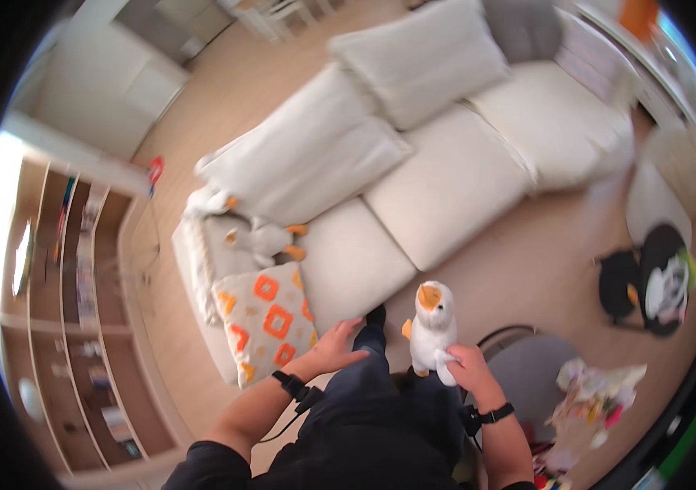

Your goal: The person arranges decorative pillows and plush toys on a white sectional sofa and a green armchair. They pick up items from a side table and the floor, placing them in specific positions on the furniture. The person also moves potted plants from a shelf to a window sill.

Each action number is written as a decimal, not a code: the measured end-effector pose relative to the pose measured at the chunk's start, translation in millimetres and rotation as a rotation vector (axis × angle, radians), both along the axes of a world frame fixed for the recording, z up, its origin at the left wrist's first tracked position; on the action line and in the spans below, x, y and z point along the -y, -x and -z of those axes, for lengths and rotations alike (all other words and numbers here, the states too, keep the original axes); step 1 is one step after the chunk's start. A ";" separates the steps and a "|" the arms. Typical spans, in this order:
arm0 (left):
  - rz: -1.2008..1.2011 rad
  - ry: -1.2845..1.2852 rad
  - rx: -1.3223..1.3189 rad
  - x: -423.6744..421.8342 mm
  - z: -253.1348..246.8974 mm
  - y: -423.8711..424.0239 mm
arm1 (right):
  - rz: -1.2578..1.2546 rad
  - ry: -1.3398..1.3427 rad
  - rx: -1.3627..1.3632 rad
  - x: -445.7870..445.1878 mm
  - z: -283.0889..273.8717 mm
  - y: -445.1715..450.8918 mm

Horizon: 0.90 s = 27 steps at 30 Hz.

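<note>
My right hand (469,366) grips a white plush duck (435,331) by its side or wing. The duck is upright, its orange beak facing up toward me. Nothing is in my left hand (334,350), whose fingers are spread near the front of the sofa, beside a white cushion (277,291) with orange and yellow patterns. Behind that cushion, another white plush duck (268,240) with orange feet lies at the sofa's arm end. A further white plush toy (207,201) with an orange beak rests on top of the sofa arm.
A cream sofa (446,184) with large back cushions (305,153) stretches ahead. Wooden shelves (78,306) line the left side. At right are a round grey table or stool (519,380), a pile of colourful items (596,398) and a black chair-like object (620,285).
</note>
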State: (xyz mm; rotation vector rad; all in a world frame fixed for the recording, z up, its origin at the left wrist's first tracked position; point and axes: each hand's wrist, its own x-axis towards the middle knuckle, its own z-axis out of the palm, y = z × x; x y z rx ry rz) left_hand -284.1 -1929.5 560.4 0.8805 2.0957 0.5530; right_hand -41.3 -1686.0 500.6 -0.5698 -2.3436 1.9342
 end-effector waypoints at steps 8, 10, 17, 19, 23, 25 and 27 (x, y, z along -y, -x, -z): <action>-0.103 -0.367 0.452 55.3 -64.2 52.3 | -0.313 0.577 0.040 15.7 -102.3 128.8; -0.273 -0.466 0.918 69.6 -62.9 51.4 | -0.293 0.633 0.036 30.0 -105.4 164.9; -0.613 -0.855 1.005 113.2 -51.3 72.9 | -0.221 0.764 0.135 84.7 -99.8 271.0; -0.709 -0.836 0.981 126.7 -50.1 88.6 | -0.216 0.786 0.132 101.9 -101.4 298.3; -0.827 -0.829 0.796 166.0 -55.6 141.4 | -0.023 0.778 0.059 147.6 -109.9 352.9; -0.920 -0.800 0.549 203.5 -65.6 177.6 | 0.024 0.661 0.069 155.6 -108.6 370.8; -1.066 -0.683 0.239 252.2 -82.9 215.1 | -0.066 0.486 0.135 141.5 -84.4 376.9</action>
